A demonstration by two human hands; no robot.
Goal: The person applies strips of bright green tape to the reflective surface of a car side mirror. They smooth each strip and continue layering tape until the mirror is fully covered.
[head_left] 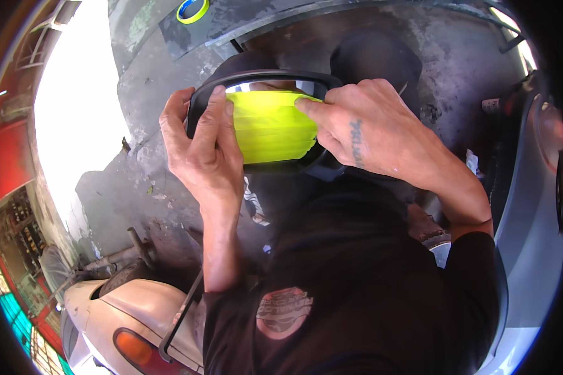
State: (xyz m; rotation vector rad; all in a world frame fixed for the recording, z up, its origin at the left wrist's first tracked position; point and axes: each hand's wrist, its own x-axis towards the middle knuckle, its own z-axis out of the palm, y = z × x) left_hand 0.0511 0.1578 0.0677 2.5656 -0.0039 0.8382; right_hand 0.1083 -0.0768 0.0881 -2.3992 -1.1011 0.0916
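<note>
A side mirror (266, 76) with a black housing lies across my lap. Bright yellow tape (272, 131) in overlapping strips covers most of its glass, while a narrow reflective band stays bare along the top. My left hand (203, 134) is closed round the mirror's left end, its fingertips on the rim and the tape's left edge. At the upper right corner of the tape, my right hand (363, 125) is closed, with a fingertip pressed on the strip's end. Its other fingers are curled, and the palm side is hidden.
Beyond my knees, a yellow tape roll (192, 10) with a blue core rests on a dark board (197, 37). A white vehicle part with an orange lamp (133, 347) is at lower left. A grey-blue car body (525, 250) curves along the right. Stained concrete floor (147, 156) surrounds me.
</note>
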